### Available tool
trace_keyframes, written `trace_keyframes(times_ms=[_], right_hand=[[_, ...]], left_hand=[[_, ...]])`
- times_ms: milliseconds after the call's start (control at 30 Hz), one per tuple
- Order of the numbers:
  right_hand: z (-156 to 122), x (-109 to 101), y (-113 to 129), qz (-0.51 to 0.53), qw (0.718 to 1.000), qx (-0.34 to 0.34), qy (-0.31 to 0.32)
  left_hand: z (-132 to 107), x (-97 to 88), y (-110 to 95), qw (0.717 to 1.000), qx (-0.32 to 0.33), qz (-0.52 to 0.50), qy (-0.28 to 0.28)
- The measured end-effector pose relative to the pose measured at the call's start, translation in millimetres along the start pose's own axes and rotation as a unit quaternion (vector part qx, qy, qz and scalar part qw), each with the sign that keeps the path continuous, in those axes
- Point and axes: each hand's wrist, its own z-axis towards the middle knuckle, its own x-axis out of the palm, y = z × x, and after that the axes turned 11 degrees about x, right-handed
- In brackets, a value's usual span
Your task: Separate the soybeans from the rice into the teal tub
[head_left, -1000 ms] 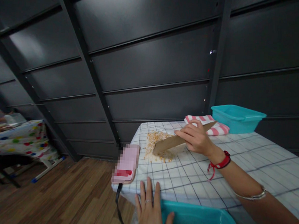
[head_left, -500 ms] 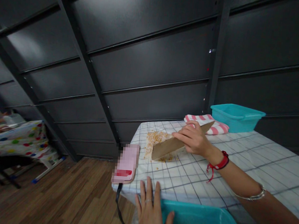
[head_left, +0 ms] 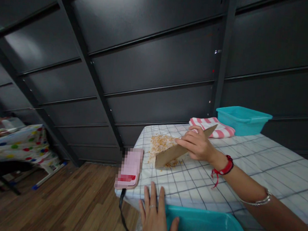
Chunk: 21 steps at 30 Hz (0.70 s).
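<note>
My right hand (head_left: pixel 198 145) grips a flat strip of brown cardboard (head_left: pixel 171 153) and holds it on edge against the table, right beside a pile of yellow grains (head_left: pixel 160 144) on the checked tablecloth (head_left: pixel 218 176). My left hand (head_left: pixel 156 219) rests at the near table edge with fingers spread, its thumb on the rim of a teal tub (head_left: pixel 209 226) that holds more grains.
A pink phone (head_left: pixel 130 168) with a dark cable lies at the table's left corner. A red-striped cloth (head_left: pixel 216 128) and a second teal tub (head_left: pixel 242 120) sit at the far side. A dark panelled wall stands behind; a polka-dot covered table (head_left: pixel 14 144) is far left.
The cardboard strip and my right hand have slid left and toward me, pushing the grains along the cloth. My left hand has stayed put.
</note>
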Motion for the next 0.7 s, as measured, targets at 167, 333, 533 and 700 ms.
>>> trace_keyframes(times_ms=[167, 333, 533, 700], right_hand=[[-1, 5, 2, -0.006, 1.000, -0.003, -0.019], [1, 9, 9, -0.017, 1.000, -0.004, -0.024], [3, 5, 10, -0.014, 0.999, -0.018, -0.028], [2, 7, 11, -0.016, 0.999, -0.011, -0.033]], left_hand=[[0, 8.3, 4, 1.000, 0.013, -0.002, -0.028], [0, 3.7, 1, 1.000, 0.013, -0.001, -0.015], [0, -2.3, -2, 1.000, 0.017, 0.019, -0.013], [-1, -3.1, -2, 0.999, 0.019, 0.031, -0.015]])
